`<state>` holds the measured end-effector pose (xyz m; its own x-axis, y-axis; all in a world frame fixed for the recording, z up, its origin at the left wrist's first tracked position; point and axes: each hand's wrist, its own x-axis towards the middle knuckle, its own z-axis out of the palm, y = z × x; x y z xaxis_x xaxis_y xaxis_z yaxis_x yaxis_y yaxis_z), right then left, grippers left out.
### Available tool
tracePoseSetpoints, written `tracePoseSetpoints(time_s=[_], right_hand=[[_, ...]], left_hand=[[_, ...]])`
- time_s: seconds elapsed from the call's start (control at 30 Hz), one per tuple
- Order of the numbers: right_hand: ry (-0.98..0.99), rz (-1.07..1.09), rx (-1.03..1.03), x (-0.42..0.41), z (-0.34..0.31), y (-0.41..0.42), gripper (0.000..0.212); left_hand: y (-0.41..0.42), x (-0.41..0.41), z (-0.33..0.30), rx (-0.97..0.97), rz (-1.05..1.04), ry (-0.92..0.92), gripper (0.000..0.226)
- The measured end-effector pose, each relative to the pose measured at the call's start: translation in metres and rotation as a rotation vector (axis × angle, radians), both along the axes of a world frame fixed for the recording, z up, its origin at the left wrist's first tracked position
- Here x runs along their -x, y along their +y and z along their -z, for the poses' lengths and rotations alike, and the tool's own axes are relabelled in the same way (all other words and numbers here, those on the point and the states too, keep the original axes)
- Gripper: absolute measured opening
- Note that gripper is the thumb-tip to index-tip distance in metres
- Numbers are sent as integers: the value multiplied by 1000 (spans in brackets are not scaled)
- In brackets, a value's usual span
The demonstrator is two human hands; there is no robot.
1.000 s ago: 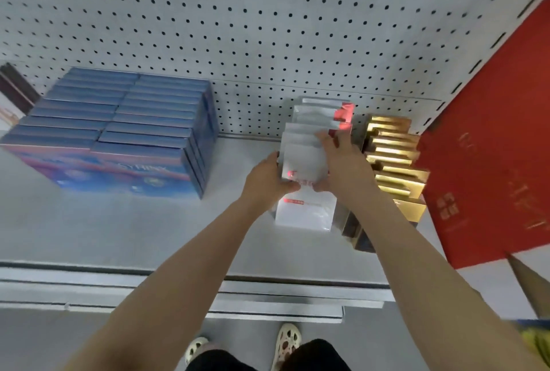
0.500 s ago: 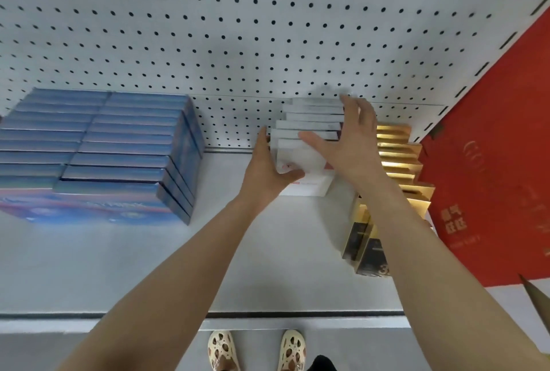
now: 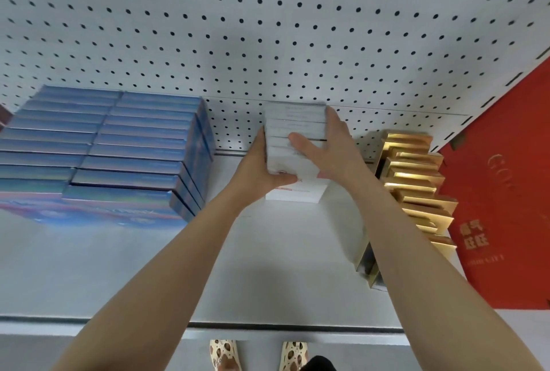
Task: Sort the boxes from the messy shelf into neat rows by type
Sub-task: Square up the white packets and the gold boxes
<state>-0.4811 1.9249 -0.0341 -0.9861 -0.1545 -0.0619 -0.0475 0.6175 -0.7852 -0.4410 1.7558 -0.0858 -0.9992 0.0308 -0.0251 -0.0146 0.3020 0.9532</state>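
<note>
Both hands, left and right, clasp the row of white boxes (fingers flat along its sides) on the shelf.

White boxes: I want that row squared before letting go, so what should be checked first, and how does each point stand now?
1. Left hand against the left side of the white boxes: ok.
2. Right hand on their right side and top: ok.
3. White boxes in one straight row: not ok, the front box sits lower and off to the right.
4. Gap to the gold boxes: ok.
5. Gap to the blue boxes: ok.
6. Row's back against the pegboard: cannot tell.
</note>
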Motion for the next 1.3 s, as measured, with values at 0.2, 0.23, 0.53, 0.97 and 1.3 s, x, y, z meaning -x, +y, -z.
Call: tracePoseSetpoints(time_s=[0.2, 0.23, 0.53, 0.97, 1.3], right_hand=[[200, -98, -237, -3, -12, -11, 95], [243, -144, -290, -6, -13, -9, 103], [219, -287, -732, -10, -6, -15, 116], [246, -258, -714, -23, -12, -7, 116], [205, -169, -420, -85, -45, 95, 83]], left_hand=[[-16, 2, 0, -14, 32, -93, 116], [-16, 4, 0, -10, 37, -111, 122], [-19, 9, 6, 73, 77, -103, 128], [-3, -33, 9, 220, -150, -91, 83], [42, -116, 8, 292, -302, -62, 54]])
